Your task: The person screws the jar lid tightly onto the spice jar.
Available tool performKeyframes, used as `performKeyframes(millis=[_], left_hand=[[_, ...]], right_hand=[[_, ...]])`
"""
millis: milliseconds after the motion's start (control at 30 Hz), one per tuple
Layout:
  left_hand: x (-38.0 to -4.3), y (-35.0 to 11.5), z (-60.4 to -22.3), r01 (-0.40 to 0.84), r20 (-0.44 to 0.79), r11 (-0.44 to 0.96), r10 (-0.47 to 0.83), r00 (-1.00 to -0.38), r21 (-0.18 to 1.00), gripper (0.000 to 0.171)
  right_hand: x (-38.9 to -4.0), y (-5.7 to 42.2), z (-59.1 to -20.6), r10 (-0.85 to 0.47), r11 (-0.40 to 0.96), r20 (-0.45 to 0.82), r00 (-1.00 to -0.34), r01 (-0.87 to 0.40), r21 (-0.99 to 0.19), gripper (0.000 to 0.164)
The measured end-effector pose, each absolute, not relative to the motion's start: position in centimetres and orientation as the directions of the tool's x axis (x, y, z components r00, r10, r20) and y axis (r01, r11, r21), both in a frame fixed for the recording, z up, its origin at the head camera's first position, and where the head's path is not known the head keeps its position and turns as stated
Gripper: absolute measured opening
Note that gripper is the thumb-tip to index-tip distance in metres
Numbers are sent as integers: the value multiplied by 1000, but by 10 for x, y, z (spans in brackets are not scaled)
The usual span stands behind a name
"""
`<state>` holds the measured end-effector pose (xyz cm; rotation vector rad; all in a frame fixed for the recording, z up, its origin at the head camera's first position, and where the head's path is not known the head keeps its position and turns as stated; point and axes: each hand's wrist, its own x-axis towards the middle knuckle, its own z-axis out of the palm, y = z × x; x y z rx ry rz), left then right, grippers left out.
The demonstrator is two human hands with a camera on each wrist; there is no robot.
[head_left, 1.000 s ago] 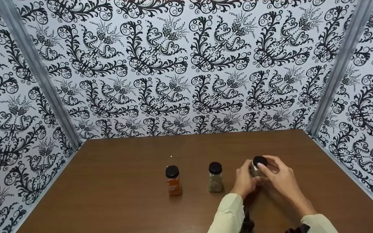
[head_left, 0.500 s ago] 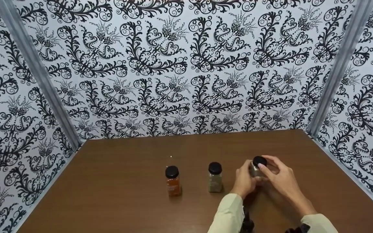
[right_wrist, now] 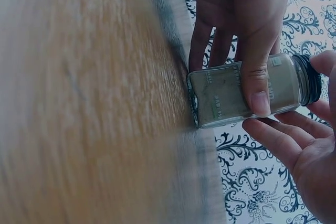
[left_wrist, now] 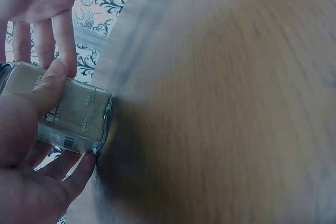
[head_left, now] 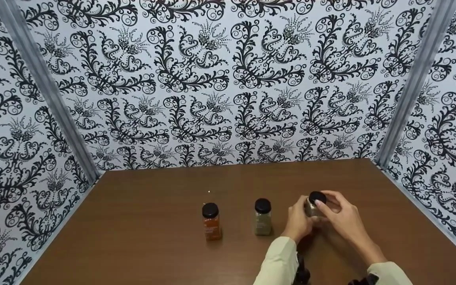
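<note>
A clear glass spice jar [right_wrist: 223, 95] with pale brownish powder and a black lid [right_wrist: 308, 80] stands upright at the right of the table, its base right at the wood. My left hand [head_left: 299, 222] holds the body of this jar, thumb [left_wrist: 52, 80] flat across the printed side and fingers round the back. From the right, my right hand [head_left: 348, 221] grips the lid, its thumb pressed on the near edge; in the right wrist view its other fingers reach below the lid. Between both hands, much of the jar is hidden in the head view.
Left of my hands stand a spice jar with green contents [head_left: 263, 217] and, farther left, one with orange-red contents [head_left: 211, 222], both black-lidded. The brown table [head_left: 141, 221] meets patterned black-and-white walls [head_left: 228, 99] at the back and sides.
</note>
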<state>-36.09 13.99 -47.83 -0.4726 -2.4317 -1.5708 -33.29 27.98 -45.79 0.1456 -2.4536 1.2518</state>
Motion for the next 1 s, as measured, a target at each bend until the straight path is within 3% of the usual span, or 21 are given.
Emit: performKeyframes(millis=[400,1000], left_hand=[[-361,139,-478,367,336,366,148,-930,855,44],[-362,139,-481,406,372,394,162,-914,825,42]], right_hand=[[-333,278,-457,81,578,398,-914,-282,-766,41],[-334,279,-458,84,565,347,-934,-242,-789,49]])
